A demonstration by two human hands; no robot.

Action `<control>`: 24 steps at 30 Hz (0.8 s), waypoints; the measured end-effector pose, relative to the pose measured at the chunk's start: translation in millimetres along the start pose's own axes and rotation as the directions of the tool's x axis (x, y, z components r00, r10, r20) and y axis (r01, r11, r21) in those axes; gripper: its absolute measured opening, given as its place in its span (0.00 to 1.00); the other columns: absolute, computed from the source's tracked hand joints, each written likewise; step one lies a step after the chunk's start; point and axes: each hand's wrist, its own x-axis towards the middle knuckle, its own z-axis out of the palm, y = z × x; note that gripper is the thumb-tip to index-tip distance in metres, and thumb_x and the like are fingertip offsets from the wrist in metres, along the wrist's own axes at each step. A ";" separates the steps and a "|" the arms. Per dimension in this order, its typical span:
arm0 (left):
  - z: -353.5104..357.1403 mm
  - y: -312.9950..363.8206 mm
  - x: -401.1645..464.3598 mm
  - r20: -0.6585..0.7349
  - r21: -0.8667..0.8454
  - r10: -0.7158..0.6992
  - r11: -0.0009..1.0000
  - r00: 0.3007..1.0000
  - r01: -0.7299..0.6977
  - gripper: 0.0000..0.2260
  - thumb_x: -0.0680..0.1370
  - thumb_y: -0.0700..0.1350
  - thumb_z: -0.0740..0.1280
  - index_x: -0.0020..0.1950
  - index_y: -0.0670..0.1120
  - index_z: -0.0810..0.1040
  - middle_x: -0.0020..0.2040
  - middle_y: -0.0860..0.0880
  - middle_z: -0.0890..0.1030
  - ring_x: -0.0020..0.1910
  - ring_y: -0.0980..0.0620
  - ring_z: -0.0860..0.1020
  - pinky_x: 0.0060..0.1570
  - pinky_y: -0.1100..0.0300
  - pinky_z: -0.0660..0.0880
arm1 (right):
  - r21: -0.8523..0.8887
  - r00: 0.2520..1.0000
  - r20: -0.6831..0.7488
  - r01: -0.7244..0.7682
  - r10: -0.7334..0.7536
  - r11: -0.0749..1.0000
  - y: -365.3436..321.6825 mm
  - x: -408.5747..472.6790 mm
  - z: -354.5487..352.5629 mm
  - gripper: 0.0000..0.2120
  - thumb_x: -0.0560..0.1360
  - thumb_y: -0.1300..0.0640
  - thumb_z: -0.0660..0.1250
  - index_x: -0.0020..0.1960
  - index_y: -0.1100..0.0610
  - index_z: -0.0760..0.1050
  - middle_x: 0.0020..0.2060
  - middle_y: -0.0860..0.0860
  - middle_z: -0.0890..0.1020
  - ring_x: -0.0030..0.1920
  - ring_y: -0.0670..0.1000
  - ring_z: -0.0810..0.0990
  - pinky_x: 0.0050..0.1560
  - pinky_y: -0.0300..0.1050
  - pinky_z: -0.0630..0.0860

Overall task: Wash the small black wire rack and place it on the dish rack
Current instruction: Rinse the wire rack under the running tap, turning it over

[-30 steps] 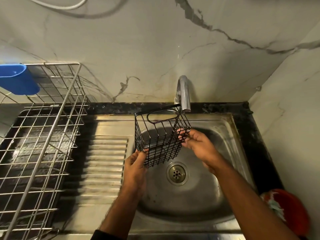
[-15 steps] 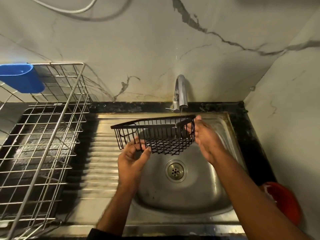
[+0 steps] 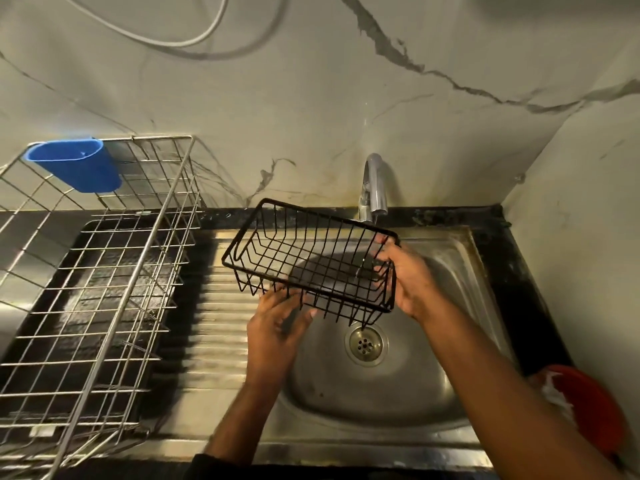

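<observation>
The small black wire rack [image 3: 304,258] hangs in the air over the left rim of the steel sink [image 3: 446,403], tilted with its open top facing me. My right hand [image 3: 412,282] grips its right end, thumb inside the wires. My left hand [image 3: 277,327] is under its near long side, fingertips touching the bottom wires. The silver dish rack [image 3: 104,278] stands at the left on a black tray.
A chrome tap [image 3: 372,188] stands behind the sink, just above the rack's far right corner. A blue plastic cup [image 3: 74,166] hangs on the dish rack's back edge. A red object [image 3: 595,414] lies at the right. The ribbed drainboard [image 3: 214,341] separates sink and dish rack.
The wire rack has turned from standing on end to lying lengthwise and has shifted left toward the drainboard, its open top tipping up toward me. Both hands stayed on it.
</observation>
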 end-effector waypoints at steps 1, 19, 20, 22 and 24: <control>-0.9 -0.7 -0.5 -0.003 -0.018 -0.030 0.999 1.000 0.030 0.10 0.73 0.41 0.78 0.53 0.43 0.87 0.56 0.47 0.86 0.61 0.68 0.76 0.60 0.75 0.70 | -0.013 0.999 -0.033 0.039 -0.039 0.999 0.8 2.4 2.4 0.11 0.80 0.58 0.62 0.57 0.47 0.80 0.53 0.54 0.80 0.51 0.54 0.75 0.47 0.52 0.73; -45.7 10.8 30.1 -0.238 -0.284 -0.346 0.918 0.908 0.275 0.18 0.77 0.72 0.59 0.50 0.59 0.75 0.52 0.48 0.79 0.52 0.47 0.80 0.54 0.39 0.80 | -0.093 0.990 -0.074 0.110 -0.117 0.990 -1.0 30.8 -7.8 0.20 0.73 0.64 0.59 0.53 0.45 0.82 0.60 0.57 0.82 0.63 0.61 0.78 0.56 0.59 0.77; -43.0 10.6 32.5 -0.148 -0.288 -0.377 0.901 0.914 0.325 0.20 0.74 0.75 0.59 0.52 0.61 0.74 0.55 0.50 0.79 0.55 0.50 0.79 0.59 0.42 0.78 | -0.107 0.991 -0.067 0.110 -0.117 0.988 -2.3 31.0 -8.6 0.20 0.73 0.64 0.59 0.53 0.45 0.82 0.61 0.57 0.82 0.64 0.61 0.77 0.59 0.61 0.77; -36.9 16.5 35.2 0.002 -0.363 -0.473 0.821 0.881 0.442 0.28 0.69 0.77 0.61 0.60 0.60 0.76 0.59 0.52 0.80 0.58 0.53 0.80 0.65 0.47 0.75 | -0.128 0.992 -0.044 0.113 -0.120 0.985 -4.5 30.4 -8.9 0.22 0.72 0.66 0.59 0.53 0.45 0.82 0.60 0.54 0.83 0.64 0.59 0.77 0.60 0.65 0.76; -33.4 17.1 35.4 0.073 -0.477 -0.547 0.715 0.834 0.511 0.32 0.72 0.73 0.66 0.66 0.53 0.77 0.60 0.49 0.82 0.58 0.49 0.82 0.64 0.47 0.77 | -0.130 0.992 -0.035 0.119 -0.124 0.984 -6.9 29.5 -8.3 0.23 0.70 0.68 0.58 0.53 0.46 0.82 0.58 0.50 0.83 0.63 0.58 0.78 0.60 0.65 0.76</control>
